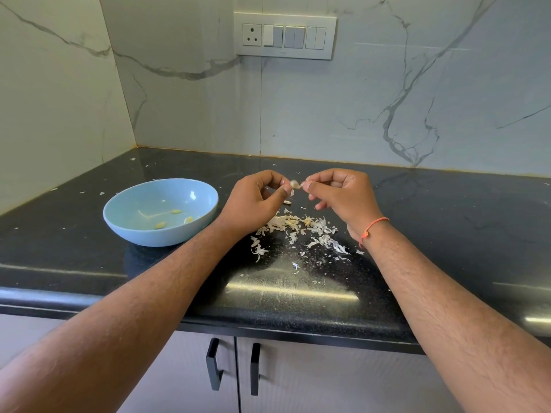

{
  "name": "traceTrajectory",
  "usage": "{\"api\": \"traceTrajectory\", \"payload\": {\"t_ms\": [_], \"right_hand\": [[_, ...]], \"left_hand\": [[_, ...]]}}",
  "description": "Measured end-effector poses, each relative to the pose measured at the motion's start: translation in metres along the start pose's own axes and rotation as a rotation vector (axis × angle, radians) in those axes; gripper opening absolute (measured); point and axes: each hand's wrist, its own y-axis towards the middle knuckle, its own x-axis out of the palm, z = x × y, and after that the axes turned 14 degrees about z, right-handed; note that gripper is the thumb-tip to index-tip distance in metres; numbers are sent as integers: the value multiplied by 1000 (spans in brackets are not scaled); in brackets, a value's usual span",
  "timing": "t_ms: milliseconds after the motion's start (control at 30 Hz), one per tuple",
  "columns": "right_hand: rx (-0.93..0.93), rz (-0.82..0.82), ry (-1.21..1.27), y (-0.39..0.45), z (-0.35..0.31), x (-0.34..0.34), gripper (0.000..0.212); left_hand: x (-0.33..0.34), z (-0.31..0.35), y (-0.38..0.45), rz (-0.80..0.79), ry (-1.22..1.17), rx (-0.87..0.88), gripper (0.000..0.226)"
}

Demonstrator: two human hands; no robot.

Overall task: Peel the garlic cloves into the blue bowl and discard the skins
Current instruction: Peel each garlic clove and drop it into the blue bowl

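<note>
On the black worktop (89, 263), skins (298, 228) are still piled; three peeled cloves (176, 217) lie in the blue bowl (125, 225). Another clove (295, 183) is pinched by left hand (256, 201) and right hand (340, 195).

Worktop (89, 263): black, speckled, glossy, spans the lower middle of the frame. Wall (328, 108): white marble-look panels with grey veins, meeting in a corner at upper left. Switch plate (285, 35): top centre, one socket beside rocker switches. Cabinet doors (298, 383): pale, bottom centre, two black handles (214, 365) side by side.
</note>
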Motion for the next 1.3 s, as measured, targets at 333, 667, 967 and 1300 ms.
{"api": "traceTrajectory", "payload": {"t_ms": [333, 667, 967, 1300], "right_hand": [[113, -12, 13, -3, 1, 4, 16], [153, -37, 97, -3, -2, 4, 13], [57, -80, 23, -2, 2, 2, 16], [-104, -140, -89, -1, 5, 0, 28]], "left_hand": [[0, 2, -3, -110, -35, -36, 25], [1, 1, -2, -112, -40, -68, 24], [0, -2, 1, -59, -78, -62, 23], [-1, 1, 1, -97, -69, -19, 28]]}}
